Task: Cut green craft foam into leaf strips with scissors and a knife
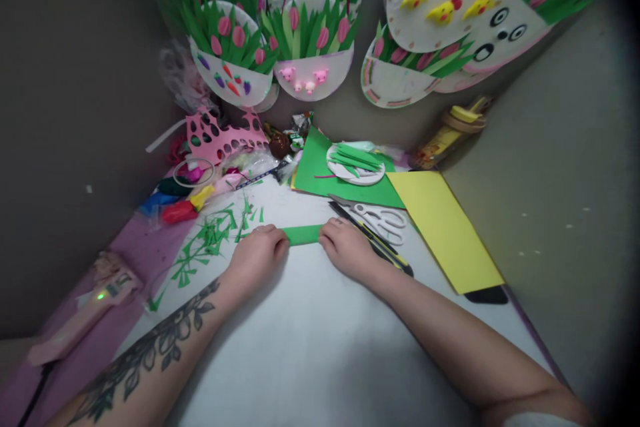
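A narrow strip of green paper (303, 235) lies across the white table surface, with one end in each hand. My left hand (260, 252) is closed on its left end, fingers curled over the paper. At the other end my right hand (345, 245) grips the strip, fingertips pressed down on it. Just right of that hand are white-handled scissors (385, 219) and a black-and-yellow cutter knife (393, 257). Thin green paper scraps (213, 237) are scattered left of my left hand.
Behind the hands, a white paper plate (345, 173) with cut green strips sits on green sheets (313, 160). A yellow sheet (447, 227) lies at right. A pink corded tool (85, 310) with a green light rests at left. Decorated paper-plate pockets (315, 73) hang on the wall.
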Motion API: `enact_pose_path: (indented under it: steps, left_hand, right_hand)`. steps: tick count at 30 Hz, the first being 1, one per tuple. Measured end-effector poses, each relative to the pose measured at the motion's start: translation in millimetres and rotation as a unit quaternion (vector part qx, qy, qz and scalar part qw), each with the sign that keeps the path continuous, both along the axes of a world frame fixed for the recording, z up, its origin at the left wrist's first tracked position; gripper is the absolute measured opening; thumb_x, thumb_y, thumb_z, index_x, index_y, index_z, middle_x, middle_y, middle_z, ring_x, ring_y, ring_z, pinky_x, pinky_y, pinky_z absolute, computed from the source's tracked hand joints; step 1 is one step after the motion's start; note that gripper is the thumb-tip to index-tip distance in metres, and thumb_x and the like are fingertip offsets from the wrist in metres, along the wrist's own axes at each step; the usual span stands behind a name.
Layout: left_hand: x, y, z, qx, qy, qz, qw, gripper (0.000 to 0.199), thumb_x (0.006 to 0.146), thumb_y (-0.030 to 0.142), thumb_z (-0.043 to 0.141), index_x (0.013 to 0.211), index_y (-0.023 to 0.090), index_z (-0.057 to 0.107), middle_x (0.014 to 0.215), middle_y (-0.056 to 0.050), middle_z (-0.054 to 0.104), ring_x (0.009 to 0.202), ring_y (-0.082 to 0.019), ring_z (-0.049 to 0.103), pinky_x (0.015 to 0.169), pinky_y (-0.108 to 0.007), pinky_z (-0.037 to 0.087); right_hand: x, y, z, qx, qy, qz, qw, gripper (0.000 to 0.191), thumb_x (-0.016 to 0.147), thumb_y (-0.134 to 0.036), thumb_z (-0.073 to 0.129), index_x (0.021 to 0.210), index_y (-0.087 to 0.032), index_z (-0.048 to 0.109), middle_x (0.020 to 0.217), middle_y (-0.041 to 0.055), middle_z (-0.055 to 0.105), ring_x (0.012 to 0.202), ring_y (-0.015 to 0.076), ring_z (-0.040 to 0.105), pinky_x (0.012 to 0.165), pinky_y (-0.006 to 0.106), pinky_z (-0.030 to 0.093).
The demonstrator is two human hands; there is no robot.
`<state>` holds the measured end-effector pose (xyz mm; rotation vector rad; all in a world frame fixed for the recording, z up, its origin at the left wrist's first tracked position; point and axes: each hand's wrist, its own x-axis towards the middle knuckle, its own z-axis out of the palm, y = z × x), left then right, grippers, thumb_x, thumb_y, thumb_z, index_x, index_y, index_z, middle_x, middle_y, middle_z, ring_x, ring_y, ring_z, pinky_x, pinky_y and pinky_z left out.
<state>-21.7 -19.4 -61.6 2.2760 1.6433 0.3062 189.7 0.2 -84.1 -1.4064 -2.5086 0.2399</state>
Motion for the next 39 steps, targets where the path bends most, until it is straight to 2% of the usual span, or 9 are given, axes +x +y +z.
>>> enact_pose_path:
  steps: [7, 13, 19, 25, 30, 39]
  left_hand:
    - [-3.5, 5.4, 1.0, -0.009, 0.035, 0.004, 0.999, 0.026, 0.085, 0.024, 0.042, 0.079, 0.017, 0.066, 0.079, -0.009, 0.064, 0.081, -0.022, 0.058, 0.071, -0.03, 0.04]
    - [-8.4, 8.0, 1.4, -0.018, 0.062, 0.011, 0.998, 0.026, 0.086, 0.026, 0.043, 0.081, 0.017, 0.066, 0.081, -0.009, 0.065, 0.083, -0.022, 0.058, 0.071, -0.03, 0.04]
    - [-12.1, 2.0, 0.4, -0.009, 0.044, -0.008, 0.999, 0.02, 0.087, 0.027, 0.046, 0.082, 0.017, 0.063, 0.085, -0.007, 0.064, 0.084, -0.022, 0.057, 0.074, -0.031, 0.041]
    - [-1.5, -4.4, -5.5, 0.035, 0.033, -0.022, 0.999, 0.02, 0.088, 0.028, 0.045, 0.085, 0.019, 0.063, 0.085, -0.005, 0.062, 0.084, -0.02, 0.055, 0.076, -0.03, 0.041]
    - [5.7, -0.5, -8.2, 0.032, 0.06, 0.006, 0.998, 0.025, 0.089, 0.028, 0.042, 0.082, 0.018, 0.063, 0.082, -0.005, 0.063, 0.083, -0.02, 0.055, 0.074, -0.03, 0.04]
    - [12.2, 3.4, -5.7, 0.023, 0.102, 0.025, 0.994, 0.025, 0.087, 0.026, 0.041, 0.082, 0.017, 0.063, 0.083, -0.007, 0.064, 0.085, -0.021, 0.057, 0.075, -0.031, 0.04]
  right_hand:
    - [3.0, 2.5, -0.4, -0.005, -0.028, -0.02, 0.999, 0.017, 0.089, -0.018, 0.044, 0.081, -0.017, 0.059, 0.083, 0.0066, 0.06, 0.084, 0.0198, 0.051, 0.081, 0.03, 0.037]
    - [9.0, 4.8, 0.4, -0.008, -0.044, -0.026, 0.999, 0.017, 0.088, -0.017, 0.044, 0.081, -0.017, 0.059, 0.082, 0.0066, 0.06, 0.083, 0.0198, 0.051, 0.077, 0.03, 0.037]
    - [13.6, 4.9, -5.0, 0.012, -0.009, 0.013, 1.0, 0.014, 0.088, -0.019, 0.046, 0.082, -0.017, 0.059, 0.084, 0.0065, 0.057, 0.086, 0.0197, 0.049, 0.081, 0.031, 0.037]
    - [5.7, 3.8, -8.0, 0.005, 0.055, 0.054, 0.997, 0.015, 0.09, -0.024, 0.049, 0.082, -0.018, 0.06, 0.082, 0.0051, 0.057, 0.086, 0.0189, 0.048, 0.078, 0.031, 0.037]
    - [-2.2, 6.6, -6.5, -0.011, 0.011, 0.019, 1.0, 0.015, 0.089, -0.022, 0.049, 0.079, -0.018, 0.059, 0.08, 0.0046, 0.058, 0.083, 0.0189, 0.048, 0.075, 0.03, 0.034]
    - [-10.3, 5.1, 2.5, -0.016, -0.072, -0.033, 0.997, 0.016, 0.09, -0.025, 0.046, 0.084, -0.018, 0.06, 0.088, 0.0059, 0.061, 0.087, 0.0206, 0.049, 0.075, 0.031, 0.033]
